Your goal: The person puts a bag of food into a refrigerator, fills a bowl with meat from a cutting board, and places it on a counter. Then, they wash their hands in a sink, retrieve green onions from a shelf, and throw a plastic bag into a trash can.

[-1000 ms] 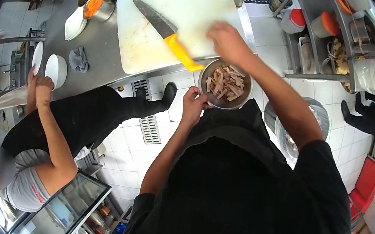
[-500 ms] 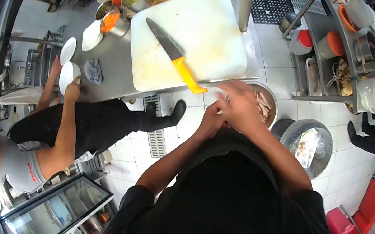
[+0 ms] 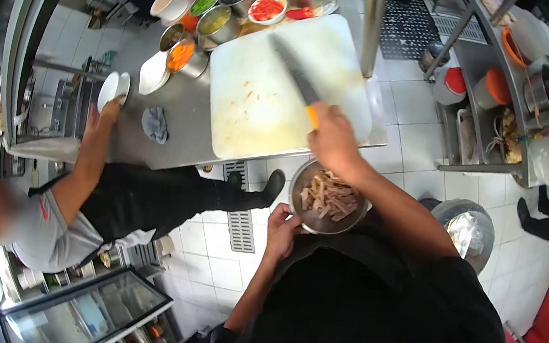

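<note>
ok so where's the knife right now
In the head view, the knife lies on the white cutting board, its yellow handle under the right hand, above the metal bowl.

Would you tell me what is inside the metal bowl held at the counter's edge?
The metal bowl holds pale brown strips of meat. The left hand grips its near rim; whatever lies beneath the strips is covered.

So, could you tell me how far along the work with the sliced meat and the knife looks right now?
Done: the meat strips are cut and lie in the metal bowl, which the left hand holds below the counter edge. The cutting board is bare apart from smears. In hand: the right hand grips the knife by its yellow handle over the board. Left: bowl and knife are not set down.
</note>
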The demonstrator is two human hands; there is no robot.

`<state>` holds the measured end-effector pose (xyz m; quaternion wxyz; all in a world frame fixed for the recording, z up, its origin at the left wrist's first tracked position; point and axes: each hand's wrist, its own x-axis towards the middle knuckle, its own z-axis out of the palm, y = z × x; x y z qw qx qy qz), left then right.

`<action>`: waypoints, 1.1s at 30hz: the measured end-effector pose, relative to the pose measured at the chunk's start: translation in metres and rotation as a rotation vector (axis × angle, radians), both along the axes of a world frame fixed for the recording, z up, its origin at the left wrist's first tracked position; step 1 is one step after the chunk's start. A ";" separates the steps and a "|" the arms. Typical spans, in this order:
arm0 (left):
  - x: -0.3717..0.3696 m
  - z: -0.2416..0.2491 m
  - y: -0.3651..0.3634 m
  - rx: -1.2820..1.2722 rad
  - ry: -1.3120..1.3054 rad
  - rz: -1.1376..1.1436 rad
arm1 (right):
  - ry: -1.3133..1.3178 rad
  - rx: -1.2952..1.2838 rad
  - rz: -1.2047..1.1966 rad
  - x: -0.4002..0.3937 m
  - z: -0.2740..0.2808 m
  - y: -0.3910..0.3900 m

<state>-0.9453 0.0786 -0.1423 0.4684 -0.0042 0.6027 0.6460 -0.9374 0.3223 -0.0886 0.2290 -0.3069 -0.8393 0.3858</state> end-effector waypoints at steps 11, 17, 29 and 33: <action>-0.033 0.073 -0.046 0.014 0.134 0.290 | -0.119 0.090 -0.077 0.026 0.026 0.038; -0.060 0.097 0.021 0.173 0.143 0.088 | -0.095 -0.879 0.185 0.069 0.059 -0.009; -0.336 0.110 0.022 -0.540 1.262 0.154 | 0.317 -1.013 -0.480 0.130 0.051 -0.056; -0.452 0.063 0.016 -0.814 1.195 -0.171 | 0.476 -1.049 -0.672 0.136 0.047 -0.099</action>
